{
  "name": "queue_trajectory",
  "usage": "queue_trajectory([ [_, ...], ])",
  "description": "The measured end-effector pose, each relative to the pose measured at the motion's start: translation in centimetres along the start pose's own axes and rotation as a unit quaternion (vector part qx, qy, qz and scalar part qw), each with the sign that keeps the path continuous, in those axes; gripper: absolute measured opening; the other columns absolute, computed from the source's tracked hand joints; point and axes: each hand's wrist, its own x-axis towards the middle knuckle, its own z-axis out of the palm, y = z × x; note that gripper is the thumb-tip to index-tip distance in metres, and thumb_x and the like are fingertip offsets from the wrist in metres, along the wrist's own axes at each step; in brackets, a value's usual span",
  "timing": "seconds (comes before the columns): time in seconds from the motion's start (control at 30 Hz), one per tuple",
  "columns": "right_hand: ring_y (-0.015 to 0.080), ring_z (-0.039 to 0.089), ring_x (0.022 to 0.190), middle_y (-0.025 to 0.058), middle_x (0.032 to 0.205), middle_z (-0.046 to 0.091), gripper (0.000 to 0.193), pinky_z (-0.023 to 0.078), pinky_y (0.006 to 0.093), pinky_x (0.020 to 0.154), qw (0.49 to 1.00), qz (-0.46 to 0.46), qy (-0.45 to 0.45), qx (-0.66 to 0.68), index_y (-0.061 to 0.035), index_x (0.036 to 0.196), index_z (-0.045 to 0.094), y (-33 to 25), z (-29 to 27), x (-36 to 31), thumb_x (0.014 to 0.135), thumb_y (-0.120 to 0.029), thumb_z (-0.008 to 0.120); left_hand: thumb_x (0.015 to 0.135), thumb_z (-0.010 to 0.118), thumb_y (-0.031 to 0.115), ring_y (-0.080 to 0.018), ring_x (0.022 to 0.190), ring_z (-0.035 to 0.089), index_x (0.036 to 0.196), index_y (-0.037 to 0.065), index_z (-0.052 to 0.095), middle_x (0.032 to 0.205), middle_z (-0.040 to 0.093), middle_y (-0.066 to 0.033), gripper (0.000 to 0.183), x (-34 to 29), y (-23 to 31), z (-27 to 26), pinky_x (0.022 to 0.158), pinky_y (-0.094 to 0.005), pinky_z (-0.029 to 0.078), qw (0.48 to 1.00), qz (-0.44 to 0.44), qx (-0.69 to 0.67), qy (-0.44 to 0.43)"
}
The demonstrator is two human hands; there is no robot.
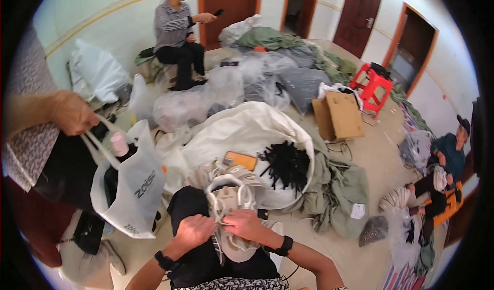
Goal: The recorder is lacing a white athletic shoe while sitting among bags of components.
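A beige and white sneaker [231,196] rests on my lap, its heel end away from me and its laces [221,245] hanging loose toward me. My left hand [197,230] is closed at the left side of the shoe, fingertips pinching a lace. Across from it, my right hand [244,224] is also closed on a lace, over the shoe's tongue. The exact grip is partly hidden behind the knuckles. More beige shoes [247,176] lie just beyond it, at the edge of a white sack.
On the white sack [242,120] lie an orange phone [240,160] and a bundle of black laces [286,165]. At left, a standing person's hand [74,112] holds a white bag [128,187]. Plastic bags [182,107], a cardboard box [338,116], a red stool [371,87] and two seated people surround me.
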Motion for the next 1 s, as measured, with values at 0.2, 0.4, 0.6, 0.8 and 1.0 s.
queue_trajectory([
  [0.2,0.0252,0.058,0.068,0.0074,0.07,0.057,0.015,0.046,0.0368,0.06,0.998,0.049,-0.021,0.023,-0.0091,0.082,0.062,0.3,-1.3,1.5,0.069,-0.017,0.063,0.073,0.064,0.005,-0.0231,0.055,0.055,0.088,0.004,0.058,0.064,0.055,-0.0065,0.017,0.4,0.4,-0.4,0.05,-0.0336,0.045,0.962,-0.203,-0.172,0.061],
  [0.4,0.0262,0.056,0.067,0.0065,0.065,0.054,0.005,0.043,0.037,0.057,0.989,-0.054,0.124,-0.067,-0.0072,0.069,0.058,2.4,0.7,6.7,0.066,-0.011,0.059,0.066,0.062,-0.002,-0.0345,0.074,0.054,0.094,0.001,0.055,0.083,0.058,-0.0129,0.03,5.8,3.3,-4.5,0.067,-0.042,0.045,0.977,-0.141,-0.054,0.149],
  [0.6,0.0237,0.058,0.073,0.0076,0.066,0.055,0.012,0.044,0.0361,0.062,0.984,0.005,0.002,-0.177,-0.0081,0.064,0.058,5.6,6.3,8.1,0.061,-0.019,0.061,0.074,0.063,0.003,-0.0311,0.077,0.057,0.092,0.002,0.06,0.08,0.058,-0.0135,0.018,9.6,12.7,-4.1,0.067,-0.0399,0.046,0.954,0.109,-0.275,0.042],
  [0.8,0.0225,0.058,0.076,0.006,0.069,0.057,0.013,0.044,0.0363,0.062,0.979,0.03,0.004,-0.201,-0.0079,0.062,0.059,5.0,6.5,7.8,0.066,-0.02,0.058,0.071,0.066,0.008,-0.0322,0.089,0.054,0.099,0.001,0.056,0.094,0.057,-0.0147,0.031,7.5,16.6,-1.8,0.078,-0.0418,0.044,0.922,0.125,-0.349,-0.109],
  [1.0,0.0217,0.057,0.07,0.0047,0.067,0.057,0.012,0.044,0.0359,0.057,0.971,0.036,0.015,-0.234,-0.0089,0.061,0.059,5.6,6.5,7.2,0.067,-0.019,0.057,0.072,0.064,0.007,-0.0364,0.089,0.052,0.1,0.001,0.056,0.095,0.056,-0.017,0.03,8.2,15.7,-0.9,0.08,-0.0437,0.041,0.912,0.091,-0.382,-0.116],
])
